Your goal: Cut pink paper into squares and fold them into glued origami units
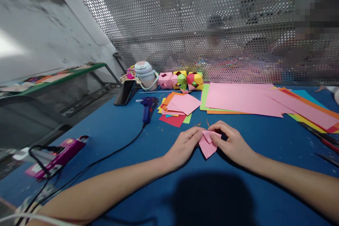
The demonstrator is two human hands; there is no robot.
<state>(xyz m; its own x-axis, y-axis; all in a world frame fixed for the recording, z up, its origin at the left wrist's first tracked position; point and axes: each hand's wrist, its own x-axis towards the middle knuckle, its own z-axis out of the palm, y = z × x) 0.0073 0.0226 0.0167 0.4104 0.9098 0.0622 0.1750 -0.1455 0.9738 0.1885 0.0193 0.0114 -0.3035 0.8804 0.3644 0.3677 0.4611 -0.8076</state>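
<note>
A small sheet of pink paper point(207, 148), partly folded, is held just over the blue table point(148, 190). Its lower end comes to a point, and creased flaps lie along its upper edge. My left hand point(187, 143) pinches its left side between thumb and fingers. On the right side, my right hand point(228, 139) grips it, the thumb pressing on the flap and the fingers behind. Beyond my hands is a pile of small coloured paper squares point(182, 104), with pink ones on top.
Large coloured sheets point(241, 97) lie at the back right, scissors point(321, 136) at the right edge. Folded paper balls point(195, 80) and a white cup point(146, 75) stand along the mesh. Left are a glue gun point(147, 109) with cord, a phone point(125, 92) and a purple power strip point(59, 157).
</note>
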